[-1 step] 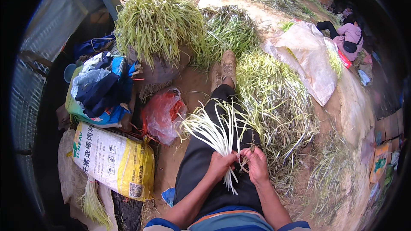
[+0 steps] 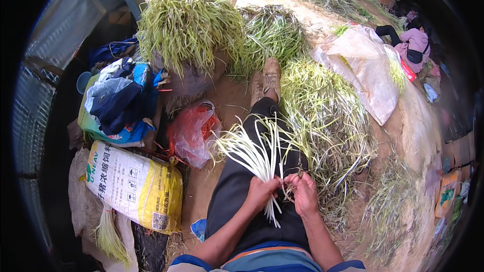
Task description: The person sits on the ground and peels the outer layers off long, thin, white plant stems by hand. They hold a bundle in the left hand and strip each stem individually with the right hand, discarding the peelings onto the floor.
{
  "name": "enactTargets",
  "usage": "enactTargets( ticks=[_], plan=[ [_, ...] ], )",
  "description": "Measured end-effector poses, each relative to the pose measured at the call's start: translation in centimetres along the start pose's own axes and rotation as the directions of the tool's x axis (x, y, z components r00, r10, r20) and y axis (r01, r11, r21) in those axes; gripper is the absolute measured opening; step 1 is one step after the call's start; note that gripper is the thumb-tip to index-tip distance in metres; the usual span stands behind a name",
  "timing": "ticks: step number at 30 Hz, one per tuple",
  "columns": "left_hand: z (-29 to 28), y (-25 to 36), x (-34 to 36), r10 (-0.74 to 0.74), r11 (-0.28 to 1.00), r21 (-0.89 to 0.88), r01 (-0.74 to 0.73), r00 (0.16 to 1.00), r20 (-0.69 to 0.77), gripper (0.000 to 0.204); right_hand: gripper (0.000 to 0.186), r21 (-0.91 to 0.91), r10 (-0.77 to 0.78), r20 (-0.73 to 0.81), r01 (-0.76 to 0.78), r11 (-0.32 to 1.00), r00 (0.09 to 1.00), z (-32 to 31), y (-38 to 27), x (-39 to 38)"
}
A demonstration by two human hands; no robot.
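A fanned bundle of white, blanched chives (image 2: 254,153) lies over my dark trouser legs, its stalk ends poking out below the fist. My left hand (image 2: 260,193) is wrapped round the middle of the bundle. Close beside it, my right hand (image 2: 303,194) pinches a thin, brownish withered strand (image 2: 289,192), with fingertips almost meeting the left thumb. Just right of my legs spreads a large loose heap of yellow-green chives (image 2: 327,111), stalks tangled and partly dried.
A yellow-white sack (image 2: 131,189) lies at left, a tied chive bunch (image 2: 112,239) below it. Clothes (image 2: 118,100) are piled above, near a red-and-clear plastic bag (image 2: 194,133). Taller chive piles (image 2: 189,27) stand ahead. A pale sheet (image 2: 363,65) and a seated person (image 2: 414,45) are at right.
The whole view has shifted very slightly. Both hands keep their hold, and the bundle stays in place over my legs.
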State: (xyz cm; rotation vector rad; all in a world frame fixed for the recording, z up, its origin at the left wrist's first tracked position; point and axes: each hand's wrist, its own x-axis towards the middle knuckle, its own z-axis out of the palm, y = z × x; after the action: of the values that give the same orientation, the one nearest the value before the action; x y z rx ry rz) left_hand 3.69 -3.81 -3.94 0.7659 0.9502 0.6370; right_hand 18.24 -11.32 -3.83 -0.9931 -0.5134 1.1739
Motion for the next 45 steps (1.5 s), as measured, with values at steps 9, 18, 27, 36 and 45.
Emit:
enactTargets(
  ticks=[9,18,27,36,45],
  plan=[
    [0.1,0.0,0.3,-0.006,0.995,-0.1,0.003,1.0,-0.026,0.015,0.02,0.231,0.062,0.001,-0.061,0.971,0.998,-0.6,-0.1,-0.8],
    [0.3,1.0,-0.1,0.077,0.918,-0.386,-0.096,0.995,-0.064,0.011,0.021,0.093,0.121,-0.027,-0.118,0.989,0.992,-2.1,-1.4,-0.7],
    [-3.5,3.8,0.8,0.156,0.808,-0.514,-0.287,0.946,-0.283,0.01,0.014,-0.451,-0.037,-0.328,-0.122,0.884,0.944,-15.6,-5.0,-4.3],
    [-3.4,3.7,-0.3,0.161,0.865,-0.433,-0.253,0.958,-0.238,0.009,0.036,-0.929,-0.085,-0.226,-0.241,-0.279,0.97,-36.8,-6.9,-8.1],
    [-2.8,3.5,-0.3,0.145,0.921,-0.335,-0.202,0.972,-0.185,0.014,0.04,-0.946,-0.087,-0.049,-0.018,0.324,0.995,-8.0,-7.7,-0.3]
  ],
)
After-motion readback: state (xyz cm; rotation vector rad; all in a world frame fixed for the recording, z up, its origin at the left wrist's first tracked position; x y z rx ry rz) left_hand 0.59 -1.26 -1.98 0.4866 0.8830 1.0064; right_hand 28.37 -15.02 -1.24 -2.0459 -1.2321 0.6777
